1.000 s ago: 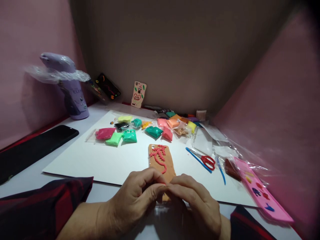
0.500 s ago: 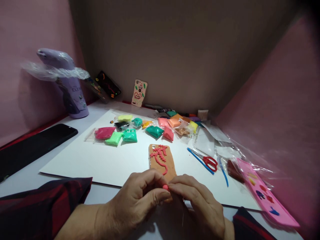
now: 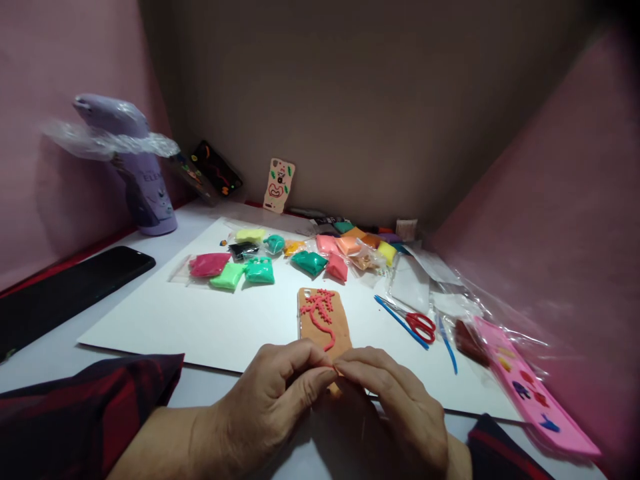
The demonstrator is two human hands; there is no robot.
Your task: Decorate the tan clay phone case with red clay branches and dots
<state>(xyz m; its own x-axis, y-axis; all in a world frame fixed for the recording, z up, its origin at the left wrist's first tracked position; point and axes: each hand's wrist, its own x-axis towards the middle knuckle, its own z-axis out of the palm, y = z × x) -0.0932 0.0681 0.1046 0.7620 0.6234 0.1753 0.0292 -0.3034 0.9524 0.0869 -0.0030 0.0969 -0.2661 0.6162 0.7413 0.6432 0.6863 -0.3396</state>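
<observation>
A tan clay-covered phone case lies on the white board just beyond my hands, its near end partly hidden by them. On it runs a coral-pink clay branch with small bumpy twigs at the top. My left hand is closed, thumb and forefinger pinched. The fingertips of my right hand press together and meet the left ones over the near end of the case. Only a trace of the pink clay lump between the fingertips shows; the rest is covered by them.
Several bagged clay packets, such as a dark green one, lie across the white board. Red-handled scissors and a blue tool are at right, near a pink tray. A black phone and purple bottle stand left.
The fingertips have closed over the pink clay lump, which showed plainly before and is now almost hidden. My left thumb has risen slightly towards the forefinger.
</observation>
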